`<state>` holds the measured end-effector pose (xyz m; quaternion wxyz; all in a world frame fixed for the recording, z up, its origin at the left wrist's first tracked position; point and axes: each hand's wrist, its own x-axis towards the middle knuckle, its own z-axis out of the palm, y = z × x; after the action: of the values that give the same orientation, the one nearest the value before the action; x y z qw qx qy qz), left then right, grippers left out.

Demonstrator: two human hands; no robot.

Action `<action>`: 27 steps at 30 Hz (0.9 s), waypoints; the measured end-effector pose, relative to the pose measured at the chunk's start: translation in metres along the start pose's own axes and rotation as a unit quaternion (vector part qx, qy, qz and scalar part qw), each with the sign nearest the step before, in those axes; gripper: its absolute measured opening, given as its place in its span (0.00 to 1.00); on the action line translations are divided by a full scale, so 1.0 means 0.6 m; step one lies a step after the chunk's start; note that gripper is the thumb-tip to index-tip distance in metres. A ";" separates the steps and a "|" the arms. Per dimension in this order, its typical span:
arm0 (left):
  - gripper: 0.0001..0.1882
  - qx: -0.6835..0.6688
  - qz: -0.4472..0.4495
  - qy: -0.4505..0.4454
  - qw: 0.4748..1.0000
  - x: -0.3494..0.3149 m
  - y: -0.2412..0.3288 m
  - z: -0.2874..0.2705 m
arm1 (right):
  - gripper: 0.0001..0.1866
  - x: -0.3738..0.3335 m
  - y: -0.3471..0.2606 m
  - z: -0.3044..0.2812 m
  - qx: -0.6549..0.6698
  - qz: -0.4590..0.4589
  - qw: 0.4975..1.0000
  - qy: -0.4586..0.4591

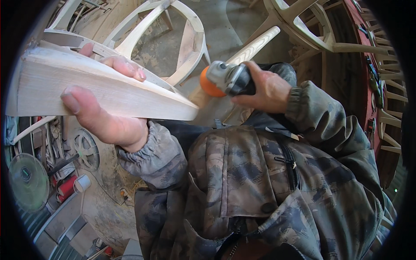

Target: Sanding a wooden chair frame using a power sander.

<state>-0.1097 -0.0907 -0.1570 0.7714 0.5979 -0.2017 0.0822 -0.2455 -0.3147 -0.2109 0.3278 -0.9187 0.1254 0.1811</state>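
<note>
My left hand [106,119] grips a pale, bare wooden chair leg [130,95], with the thumb on the near face and the fingers over the far side. The leg tapers toward its end near the middle of the view, and its wide end joins a curved chair frame [69,40]. My right hand [271,89] is wrapped around an angle grinder [236,78] with an orange disc [210,83]. The disc is a short way right of the leg's tapered end. Another wooden leg [253,45] with visible grain runs behind the grinder.
More bare chair frames [299,26] stand at the far right. A red-edged bench [372,86] with tools runs along the right side. A fan [28,182], a red can [67,187] and wood scraps crowd the lower left. The floor [110,182] looks dusty.
</note>
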 end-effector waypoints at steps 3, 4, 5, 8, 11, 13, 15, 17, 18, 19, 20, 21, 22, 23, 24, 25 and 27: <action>0.46 0.002 0.016 -0.007 1.000 0.002 0.003 -0.023 | 0.41 0.011 0.054 -0.020 0.007 0.006 0.998 0.055; 0.46 -0.004 0.013 -0.010 1.000 0.003 0.001 -0.020 | 0.41 0.011 0.079 -0.036 -0.001 0.021 0.997 0.077; 0.46 0.000 0.015 -0.011 1.000 0.001 -0.001 -0.021 | 0.42 0.020 0.113 -0.047 -0.005 0.037 0.995 0.097; 0.46 -0.019 0.019 -0.012 1.000 0.001 -0.004 -0.011 | 0.42 0.036 0.179 -0.095 0.005 0.137 0.974 0.182; 0.46 -0.018 0.012 -0.006 1.000 0.000 0.004 0.005 | 0.41 0.026 0.205 -0.085 0.059 0.101 0.962 0.245; 0.45 -0.033 -0.005 0.001 0.999 0.002 0.005 0.012 | 0.39 -0.010 0.172 -0.052 0.056 0.021 0.960 0.275; 0.45 -0.027 -0.002 0.042 0.999 0.006 0.022 -0.028 | 0.40 -0.004 0.049 -0.018 0.089 0.067 0.985 0.135; 0.44 -0.041 -0.014 0.051 0.998 0.013 0.023 -0.049 | 0.40 -0.009 0.013 0.024 0.051 -0.005 0.995 0.086; 0.44 -0.047 -0.013 0.039 0.998 0.018 0.022 -0.055 | 0.39 -0.019 -0.016 0.026 0.037 0.000 0.998 0.052; 0.44 -0.062 -0.029 0.024 0.997 0.029 0.019 -0.048 | 0.39 -0.034 -0.019 0.024 0.031 -0.024 0.997 0.068; 0.45 -0.058 -0.041 0.019 0.997 0.034 0.024 -0.055 | 0.39 -0.036 -0.019 0.029 0.030 -0.064 0.995 0.071; 0.45 -0.051 -0.043 0.015 0.998 0.041 0.024 -0.062 | 0.39 -0.038 -0.013 0.020 0.034 -0.063 0.994 0.079; 0.45 -0.053 -0.041 0.009 0.998 0.049 0.022 -0.068 | 0.40 -0.041 -0.003 0.005 0.025 -0.031 0.996 0.086; 0.44 -0.056 -0.046 0.004 0.997 0.055 0.028 -0.087 | 0.41 -0.037 0.002 -0.007 0.017 -0.010 0.996 0.085; 0.43 -0.060 -0.051 0.001 0.997 0.060 0.033 -0.101 | 0.43 -0.030 0.015 -0.028 0.015 0.015 0.996 0.085; 0.43 -0.055 -0.046 0.003 0.997 0.064 0.035 -0.111 | 0.41 -0.024 0.043 -0.042 0.037 -0.011 0.988 0.148; 0.42 -0.059 -0.048 -0.004 0.997 0.071 0.038 -0.124 | 0.40 -0.012 0.085 -0.091 0.042 0.036 0.974 0.221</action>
<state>-0.0639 -0.0182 -0.1344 0.8077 0.5607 -0.1799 0.0306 -0.2560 -0.3878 -0.1969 0.3234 -0.9164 0.2348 -0.0203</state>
